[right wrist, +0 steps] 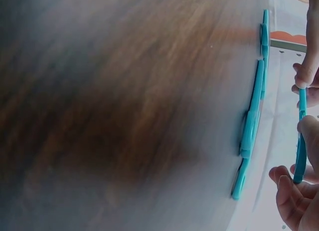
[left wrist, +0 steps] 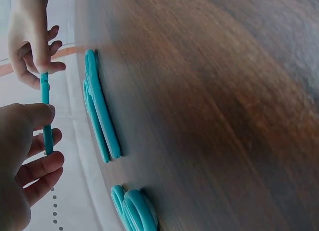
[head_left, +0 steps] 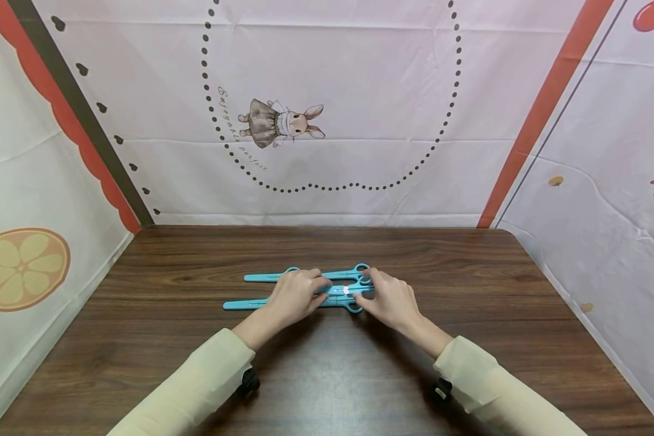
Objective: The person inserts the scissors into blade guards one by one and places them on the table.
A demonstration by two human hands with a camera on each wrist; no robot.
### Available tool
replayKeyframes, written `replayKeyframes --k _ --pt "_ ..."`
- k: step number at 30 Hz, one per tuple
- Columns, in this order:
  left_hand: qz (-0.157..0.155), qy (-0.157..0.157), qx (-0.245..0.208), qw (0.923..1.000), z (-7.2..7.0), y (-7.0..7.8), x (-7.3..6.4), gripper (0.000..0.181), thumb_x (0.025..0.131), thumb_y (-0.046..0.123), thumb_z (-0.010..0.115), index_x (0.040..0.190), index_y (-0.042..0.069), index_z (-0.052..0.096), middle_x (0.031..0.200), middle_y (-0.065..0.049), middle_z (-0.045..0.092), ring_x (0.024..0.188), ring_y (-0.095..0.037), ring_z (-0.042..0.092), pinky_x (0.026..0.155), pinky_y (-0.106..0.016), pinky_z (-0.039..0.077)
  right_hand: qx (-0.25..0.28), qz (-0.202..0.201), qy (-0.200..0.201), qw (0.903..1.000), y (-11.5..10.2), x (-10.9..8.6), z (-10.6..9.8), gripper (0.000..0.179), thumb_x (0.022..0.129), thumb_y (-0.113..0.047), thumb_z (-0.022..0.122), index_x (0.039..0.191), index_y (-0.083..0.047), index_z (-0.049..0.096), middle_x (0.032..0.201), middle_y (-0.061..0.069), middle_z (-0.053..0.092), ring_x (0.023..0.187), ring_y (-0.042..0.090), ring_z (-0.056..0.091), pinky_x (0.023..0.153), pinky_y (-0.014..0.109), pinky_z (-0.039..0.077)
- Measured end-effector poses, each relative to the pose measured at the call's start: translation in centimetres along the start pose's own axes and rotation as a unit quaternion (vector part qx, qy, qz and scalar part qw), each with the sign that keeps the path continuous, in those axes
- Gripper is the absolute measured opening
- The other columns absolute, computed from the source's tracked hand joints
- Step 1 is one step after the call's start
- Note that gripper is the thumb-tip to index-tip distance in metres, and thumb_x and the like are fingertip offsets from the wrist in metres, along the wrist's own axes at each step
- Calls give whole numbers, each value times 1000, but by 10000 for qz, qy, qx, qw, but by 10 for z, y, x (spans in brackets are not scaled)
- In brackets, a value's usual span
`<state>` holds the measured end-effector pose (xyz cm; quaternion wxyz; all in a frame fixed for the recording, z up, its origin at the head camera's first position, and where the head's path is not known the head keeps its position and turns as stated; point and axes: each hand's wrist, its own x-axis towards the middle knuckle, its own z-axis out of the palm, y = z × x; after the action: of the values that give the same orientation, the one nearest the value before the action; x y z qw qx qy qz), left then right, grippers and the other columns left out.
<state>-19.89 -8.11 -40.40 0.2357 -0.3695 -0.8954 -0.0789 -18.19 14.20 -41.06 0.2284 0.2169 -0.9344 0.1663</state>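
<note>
Between my two hands is a pair of light-blue scissors [head_left: 338, 290], held lengthwise left to right, with a small white mark near its middle. My left hand [head_left: 297, 293] pinches the left part between thumb and fingers. At the handle end, my right hand [head_left: 391, 298] grips with its thumb and fingertips. Both wrist views show the held scissors [left wrist: 46, 99] raised above the table. Under and around the hands lie several similar scissors, including a far-left pair [head_left: 261, 278] and a near-left pair [head_left: 245, 304]; the left hand partly covers them.
The brown wood-grain table [head_left: 327, 375] has its far edge against a pale printed cloth [head_left: 360, 79] with a rabbit figure. More cloth hangs at both sides. Dark wrist devices show at both cuffs.
</note>
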Motion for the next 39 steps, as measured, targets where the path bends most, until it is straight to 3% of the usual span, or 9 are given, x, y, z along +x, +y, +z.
replayKeyframes --k 12,22,34,39 --pt "1 -143 228 9996 0 5 4 19 81 29 70 98 19 72 75 4 58 48 -5 43 40 -17 29 -33 -35 -85 10000 -2 1 1 44 77 -36 72 108 -7 61 69 1 63 40 2 33 34 16 23" --pt "-48 -83 241 9997 -2 4 6 18 82 30 69 96 19 73 73 6 59 44 -4 38 38 -16 25 -91 -110 -19 9999 0 3 -1 40 77 -34 71 106 -9 62 58 -7 51 36 2 27 33 16 20" --pt "123 -67 178 9997 2 3 7 16 81 30 70 95 22 71 76 6 58 50 -5 46 41 -17 30 -149 1 -251 9996 0 1 -1 42 77 -37 70 108 -8 62 66 -2 61 40 2 33 34 17 25" --pt "138 -153 258 9995 3 5 8 17 82 31 70 96 23 71 78 6 58 51 -5 48 42 -17 32 -187 17 -287 9994 2 1 0 41 78 -37 70 106 -9 62 61 -4 58 37 2 31 33 17 22"
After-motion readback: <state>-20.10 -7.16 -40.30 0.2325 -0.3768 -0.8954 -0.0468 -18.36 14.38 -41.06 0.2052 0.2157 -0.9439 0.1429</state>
